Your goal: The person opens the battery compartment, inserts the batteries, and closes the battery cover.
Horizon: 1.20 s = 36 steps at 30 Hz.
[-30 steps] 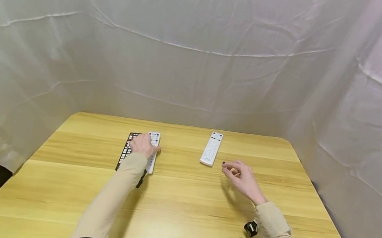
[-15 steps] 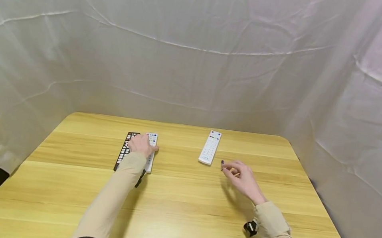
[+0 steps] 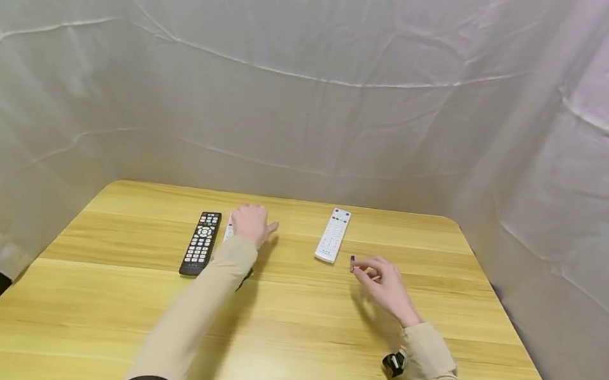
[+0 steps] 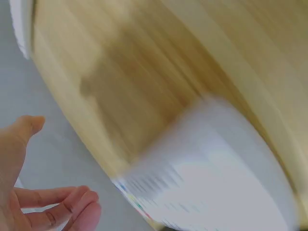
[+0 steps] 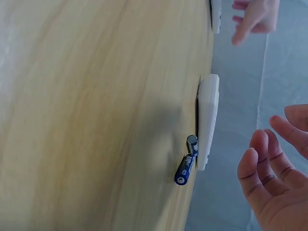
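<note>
My left hand (image 3: 250,224) hovers above a white remote control (image 3: 229,229), thumb out to the side and fingers loosely bent, holding nothing. It hides most of that remote in the head view; in the left wrist view the white remote (image 4: 202,178) shows large and blurred. Just left of it lies a black remote control (image 3: 201,244) with white buttons. My right hand (image 3: 383,285) is over the table, fingers loosely bent and apart, nothing between them. Near it, two blue batteries (image 5: 185,169) lie on the wood, by the end of another white remote control (image 3: 332,235).
The wooden table (image 3: 284,341) has rounded far corners. Pale grey cloth (image 3: 313,120) hangs behind it and along both sides. The second white remote stands between the two hands, toward the far edge.
My left hand has lifted off the remotes and shifted to the right and away, uncovering the black remote. The right hand stays nearly still near the batteries.
</note>
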Motion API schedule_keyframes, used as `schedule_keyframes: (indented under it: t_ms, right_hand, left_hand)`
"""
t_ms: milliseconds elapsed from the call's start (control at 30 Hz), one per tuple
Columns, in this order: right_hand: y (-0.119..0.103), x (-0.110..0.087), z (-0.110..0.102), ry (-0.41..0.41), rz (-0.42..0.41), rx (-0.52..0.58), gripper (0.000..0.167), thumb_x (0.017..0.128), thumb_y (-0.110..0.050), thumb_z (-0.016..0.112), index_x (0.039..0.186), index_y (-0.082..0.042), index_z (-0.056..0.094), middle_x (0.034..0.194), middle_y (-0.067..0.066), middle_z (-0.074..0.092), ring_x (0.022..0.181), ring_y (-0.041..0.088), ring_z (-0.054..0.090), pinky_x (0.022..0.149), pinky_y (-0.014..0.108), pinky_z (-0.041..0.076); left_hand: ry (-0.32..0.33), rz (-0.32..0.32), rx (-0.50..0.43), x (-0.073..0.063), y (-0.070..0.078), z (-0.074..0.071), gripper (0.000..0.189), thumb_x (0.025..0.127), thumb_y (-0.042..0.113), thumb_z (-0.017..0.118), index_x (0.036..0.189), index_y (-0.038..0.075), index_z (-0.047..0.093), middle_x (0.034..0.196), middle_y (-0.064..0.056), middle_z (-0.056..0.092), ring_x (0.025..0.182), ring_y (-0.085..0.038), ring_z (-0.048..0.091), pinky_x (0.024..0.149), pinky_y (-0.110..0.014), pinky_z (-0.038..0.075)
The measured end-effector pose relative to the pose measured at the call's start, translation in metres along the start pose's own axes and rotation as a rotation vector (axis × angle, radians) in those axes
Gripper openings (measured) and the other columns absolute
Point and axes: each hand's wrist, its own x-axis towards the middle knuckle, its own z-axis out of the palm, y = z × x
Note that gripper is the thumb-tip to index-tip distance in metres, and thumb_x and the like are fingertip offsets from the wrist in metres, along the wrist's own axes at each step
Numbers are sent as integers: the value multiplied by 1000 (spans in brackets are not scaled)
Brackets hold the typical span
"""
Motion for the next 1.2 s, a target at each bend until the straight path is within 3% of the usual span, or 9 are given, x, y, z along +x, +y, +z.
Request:
schedule_keyframes:
  t_ms: [167,300,500,667,833,1200]
  right_hand:
    - [1,-1,1,37,4,8,25,97,-14,66,116,1,72,105,14,71,85,19,67,73,22,56]
    - [2,-3,2,49,3,23,25,97,-14,66,116,1,72,104,15,71,85,19,67,73,21,57]
    - [3,-5,6,54,11,38,26,97,-14,65,117,2,71,107,17,71,85,19,66,74,20,56]
    - [3,-7,7,53,24,42,28,98,-16,65,119,1,70,109,17,70,88,20,66,76,21,56]
    - [2,-8,6,50,42,53,28,97,-15,65,119,2,70,109,18,70,89,21,67,77,22,58]
    - [0,-9,7,52,58,67,28,97,-15,65,119,1,70,109,17,70,90,22,68,80,26,59]
  left_hand:
    - [12,33,-99,1,39,-2,55,91,62,64,81,7,67,78,-7,66,63,-19,54,50,-27,38]
    - [14,72,-126,-1,67,1,55,92,63,62,76,10,65,73,-4,65,59,-16,51,46,-26,38]
    - [-4,107,-162,-8,98,7,53,91,63,62,87,11,68,80,-4,66,66,-17,56,53,-27,46]
    - [-31,104,-185,-13,113,10,56,91,63,63,106,10,71,94,-7,71,80,-23,64,66,-33,55]
    - [-49,107,-222,-15,125,13,56,90,61,66,112,9,69,100,-8,71,87,-25,65,73,-36,57]
    - [-71,110,-227,-15,135,18,61,88,53,73,121,3,64,104,-11,67,91,-26,68,70,-35,60]
